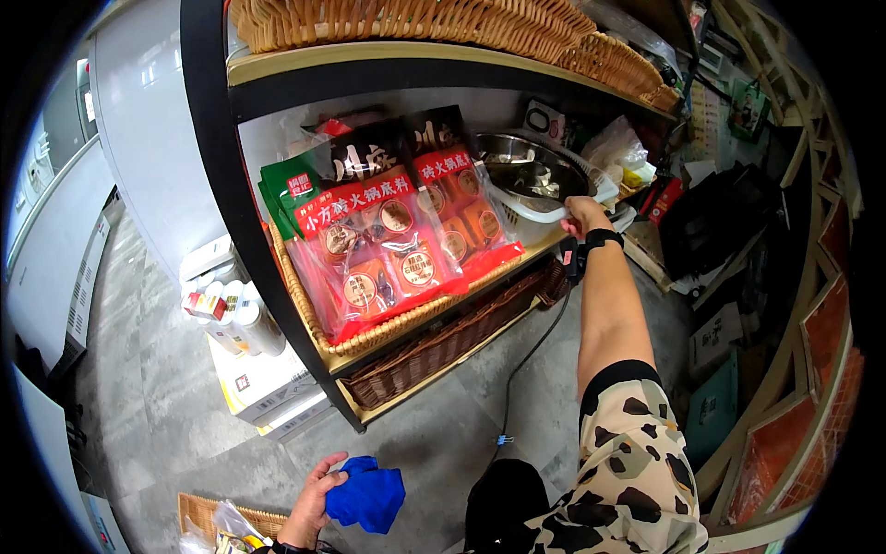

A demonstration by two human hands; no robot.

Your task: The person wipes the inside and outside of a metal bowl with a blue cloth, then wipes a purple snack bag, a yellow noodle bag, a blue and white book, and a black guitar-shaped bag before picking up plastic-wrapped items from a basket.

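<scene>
My left hand holds a folded blue cloth low in front of me, above the grey floor. At the end of my outstretched arm, my right hand grips the near rim of a white plastic basket on the middle shelf. A shiny stainless steel bowl rests inside that basket. To its left, clear-fronted packs of hotpot base with red and black printing lie in a pale wicker basket. My right fingertips are partly hidden behind the basket rim.
A black shelf post stands at left. Canned drinks sit on white cartons beside it. A dark wicker basket fills the bottom shelf. A black cable runs down from my right wrist. A black bag lies at right.
</scene>
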